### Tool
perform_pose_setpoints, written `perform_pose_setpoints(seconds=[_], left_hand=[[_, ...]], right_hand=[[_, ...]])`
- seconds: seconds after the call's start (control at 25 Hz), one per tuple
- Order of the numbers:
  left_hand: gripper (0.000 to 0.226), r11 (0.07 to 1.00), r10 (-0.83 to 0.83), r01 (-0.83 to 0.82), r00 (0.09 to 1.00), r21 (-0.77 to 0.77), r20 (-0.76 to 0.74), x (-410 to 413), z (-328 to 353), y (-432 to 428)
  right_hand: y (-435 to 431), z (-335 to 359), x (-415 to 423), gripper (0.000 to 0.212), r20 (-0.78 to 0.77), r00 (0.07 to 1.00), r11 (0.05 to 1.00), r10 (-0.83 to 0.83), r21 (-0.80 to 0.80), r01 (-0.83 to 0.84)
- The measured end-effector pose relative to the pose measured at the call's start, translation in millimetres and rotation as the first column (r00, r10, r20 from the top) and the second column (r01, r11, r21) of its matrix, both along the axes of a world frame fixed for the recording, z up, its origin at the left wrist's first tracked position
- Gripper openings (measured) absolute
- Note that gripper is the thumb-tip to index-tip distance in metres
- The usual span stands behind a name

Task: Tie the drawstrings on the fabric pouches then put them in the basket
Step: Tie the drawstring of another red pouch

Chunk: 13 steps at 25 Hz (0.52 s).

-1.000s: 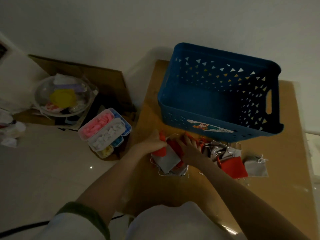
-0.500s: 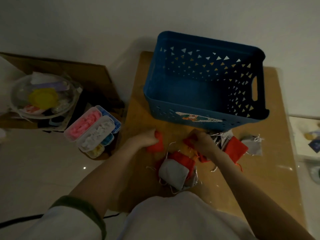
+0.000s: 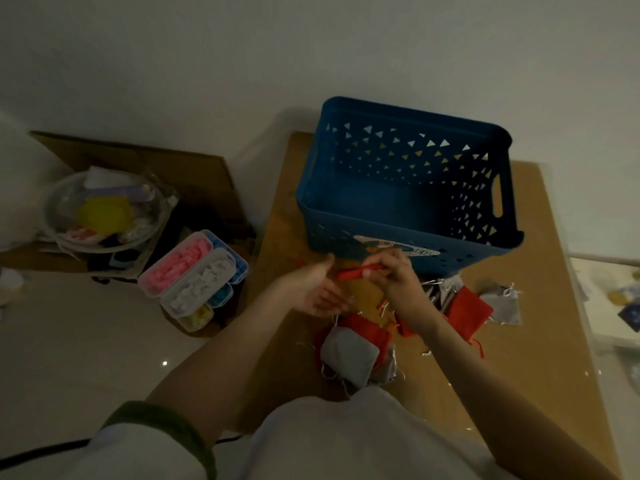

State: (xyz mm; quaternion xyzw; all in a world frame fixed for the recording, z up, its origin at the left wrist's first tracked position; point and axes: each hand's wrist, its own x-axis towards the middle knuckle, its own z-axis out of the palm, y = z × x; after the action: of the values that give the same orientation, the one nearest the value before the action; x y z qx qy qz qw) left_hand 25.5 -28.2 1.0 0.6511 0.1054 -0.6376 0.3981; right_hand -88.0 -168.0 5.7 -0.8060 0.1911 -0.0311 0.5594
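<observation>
A blue perforated basket [image 3: 408, 237] stands at the back of the brown table [image 3: 540, 341], with nothing visible inside. My right hand [image 3: 398, 275] pinches a red pouch [image 3: 356, 273] just in front of the basket's near wall. My left hand [image 3: 318, 289] lies beside it, palm up and fingers relaxed, holding nothing. A grey pouch [image 3: 348, 356] lies on a red pouch [image 3: 365, 329] in a small pile near me. More red pouches [image 3: 467, 308] and grey pouches [image 3: 502, 303] lie to the right, some hidden under my right forearm.
Left of the table, on the floor, sit a clear compartment box [image 3: 194, 278] with pink, white, blue and yellow pieces, a clear bowl [image 3: 104, 213] of odds and ends, and flat cardboard [image 3: 166, 168]. A white wall is behind the basket.
My right hand has lifted a red pouch up toward the basket's front wall. My left hand let go of the red pouch and turned palm up. The view shifted slightly.
</observation>
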Motion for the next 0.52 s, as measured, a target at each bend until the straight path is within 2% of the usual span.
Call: perform_pose_setpoints(seconds=[0.04,0.12,0.2,0.28,0.36,0.4,0.48,0.52], left_hand=[[0.078,0.996,0.062,-0.064,0.997,-0.055,-0.051,-4,2,-1],[0.052,0.965,0.218,-0.221,0.975,-0.140,-0.040,-7,6,1],[0.032,0.921,0.330,-0.311,0.943,-0.234,0.042,-7,9,5],[0.036,0.921,0.275,-0.223,0.952,-0.318,0.130,-9,14,9],[0.039,0.929,0.162,-0.082,0.967,-0.361,0.197,-16,24,10],[0.040,0.925,0.131,-0.037,0.965,-0.379,0.227,-21,29,10],[0.038,0.910,0.109,0.018,0.954,-0.414,0.280,-29,40,7],[0.035,0.897,0.109,0.031,0.951,-0.441,0.290,-33,44,5]], right_hand=[[4,1,-1,0.025,0.018,0.999,0.999,0.034,-0.006,-0.034],[6,4,-5,0.018,0.006,0.994,0.994,0.106,0.034,-0.106],[6,15,-11,0.012,-0.033,0.988,0.963,0.152,0.232,-0.140],[9,24,-13,0.016,-0.071,0.996,0.915,0.050,0.404,-0.018],[12,29,-9,0.016,-0.183,0.976,0.927,-0.118,0.332,0.174],[13,31,-7,0.022,-0.243,0.959,0.923,-0.148,0.313,0.222],[12,33,-5,0.036,-0.318,0.943,0.866,-0.097,0.440,0.238],[13,36,-5,0.038,-0.307,0.948,0.819,-0.088,0.520,0.244]])
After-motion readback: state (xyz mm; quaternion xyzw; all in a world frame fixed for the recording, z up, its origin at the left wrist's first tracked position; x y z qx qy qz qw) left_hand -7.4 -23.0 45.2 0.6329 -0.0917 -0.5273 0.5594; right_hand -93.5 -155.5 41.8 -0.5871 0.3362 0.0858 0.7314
